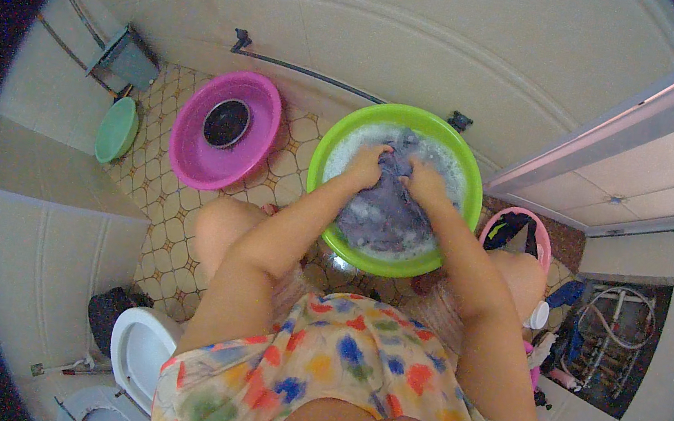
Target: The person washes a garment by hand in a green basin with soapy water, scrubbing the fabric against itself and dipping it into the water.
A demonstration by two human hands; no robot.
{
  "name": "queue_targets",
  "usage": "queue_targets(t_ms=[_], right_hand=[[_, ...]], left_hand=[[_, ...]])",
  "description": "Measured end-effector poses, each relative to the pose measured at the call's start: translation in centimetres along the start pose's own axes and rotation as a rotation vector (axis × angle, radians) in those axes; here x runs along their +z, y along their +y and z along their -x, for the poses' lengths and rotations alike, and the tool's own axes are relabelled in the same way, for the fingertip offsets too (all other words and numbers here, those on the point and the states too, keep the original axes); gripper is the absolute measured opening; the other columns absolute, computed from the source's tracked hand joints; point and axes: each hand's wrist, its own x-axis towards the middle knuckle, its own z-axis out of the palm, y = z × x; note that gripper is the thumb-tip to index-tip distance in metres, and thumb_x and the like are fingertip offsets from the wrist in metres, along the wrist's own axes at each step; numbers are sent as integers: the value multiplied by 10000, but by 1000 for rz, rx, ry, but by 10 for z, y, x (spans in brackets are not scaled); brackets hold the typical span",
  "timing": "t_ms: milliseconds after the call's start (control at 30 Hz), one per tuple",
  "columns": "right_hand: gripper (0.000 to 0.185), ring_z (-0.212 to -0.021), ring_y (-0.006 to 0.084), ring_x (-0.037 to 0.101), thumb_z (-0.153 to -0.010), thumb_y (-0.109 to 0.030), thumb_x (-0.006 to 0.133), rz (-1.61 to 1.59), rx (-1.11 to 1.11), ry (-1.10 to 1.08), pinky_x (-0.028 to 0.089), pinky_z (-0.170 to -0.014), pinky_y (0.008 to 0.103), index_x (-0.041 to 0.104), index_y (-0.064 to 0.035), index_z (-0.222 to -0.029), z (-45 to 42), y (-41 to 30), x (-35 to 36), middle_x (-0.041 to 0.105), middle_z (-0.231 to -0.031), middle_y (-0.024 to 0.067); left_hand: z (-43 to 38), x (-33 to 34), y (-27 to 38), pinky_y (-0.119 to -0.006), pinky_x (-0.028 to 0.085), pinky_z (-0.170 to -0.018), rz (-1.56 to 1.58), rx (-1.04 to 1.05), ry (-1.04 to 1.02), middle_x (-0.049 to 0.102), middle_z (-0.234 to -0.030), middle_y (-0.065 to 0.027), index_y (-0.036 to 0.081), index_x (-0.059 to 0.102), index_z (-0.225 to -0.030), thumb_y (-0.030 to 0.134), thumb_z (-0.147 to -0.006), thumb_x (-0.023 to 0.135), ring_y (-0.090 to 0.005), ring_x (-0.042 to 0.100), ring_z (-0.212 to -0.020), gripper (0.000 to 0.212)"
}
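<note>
In front of me stands a lime-green plastic basin with white suds around a wet grey-blue cloth. My left hand grips the cloth from the left, in the far half of the basin. From the right, my right hand has hold of the same cloth. A bunched fold of it rises between the two hands. Most of my fingertips are hidden in the fabric. The cloth's nearer part spreads out in the soapy water, towards the basin's near rim.
A magenta basin holding a dark round bowl stands on the tiled floor to the left. Beyond it leans a mint-green basin. At right, a pink tub contains dark cloth. A white toilet is behind me at left. A pipe runs along the wall.
</note>
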Motion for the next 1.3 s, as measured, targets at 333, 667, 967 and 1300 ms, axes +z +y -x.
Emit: queue_targets(t_ms=[333, 667, 967, 1300], right_hand=[[244, -907, 351, 503, -746, -141, 503, -349, -229, 528, 390, -805, 421, 520, -38, -966, -14, -14, 35, 528, -971, 195], [202, -729, 358, 537, -785, -241, 478, -187, -413, 350, 431, -640, 446, 543, -53, -818, 29, -63, -7, 559, -815, 178], [314, -814, 391, 538, -810, -299, 487, -333, -130, 298, 408, -752, 444, 512, -25, -960, -9, -3, -16, 570, -885, 196], [554, -1003, 381, 487, -786, -287, 531, -110, 98, -143, 358, -868, 449, 317, -31, -1229, -7, 14, 15, 492, -1079, 262]], left_hand=[[-8, 13, 21, -369, 398, -825, 1516, -404, 219, 548, -978, -97, 110, 532, -1019, 234, -802, 476, -236, 511, -907, 256], [2, 35, 3, -388, 443, -729, 1620, -509, -114, 576, -813, -80, 97, 541, -893, 338, -817, 459, -233, 557, -738, 266], [13, -11, 56, -381, 439, -734, 1276, -699, 219, 538, -965, -106, 97, 499, -1048, 228, -826, 457, -225, 519, -866, 262], [10, 22, 23, -374, 450, -717, 1068, -587, 125, 536, -958, -117, 175, 513, -1056, 1, -809, 402, -230, 512, -846, 322]])
